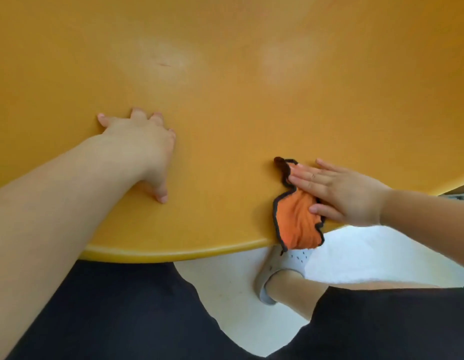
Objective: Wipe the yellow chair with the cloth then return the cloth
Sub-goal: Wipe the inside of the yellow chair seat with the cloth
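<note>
Your left hand lies palm-down on the seat of the yellow chair, on the seat's left half and set back from its rounded front rim. The fingers are spread and extended, and the thumb points toward the rim. This hand grips nothing.

Your right hand is on the seat's right half, nearer the front rim than the left hand. Its fingers are straight and close together. They press flat on the cloth and do not curl round it.

The cloth is orange with a dark stitched border, and it is bunched rather than laid flat. Its upper part lies on the chair seat, partly under the fingers and palm of the right hand. Its lower part hangs over the front rim of the chair.

Below the chair's front rim, a pale floor is visible. A light grey shoe stands on it, directly under the overhanging cloth. Dark clothing covers both of your legs in front of the chair.
</note>
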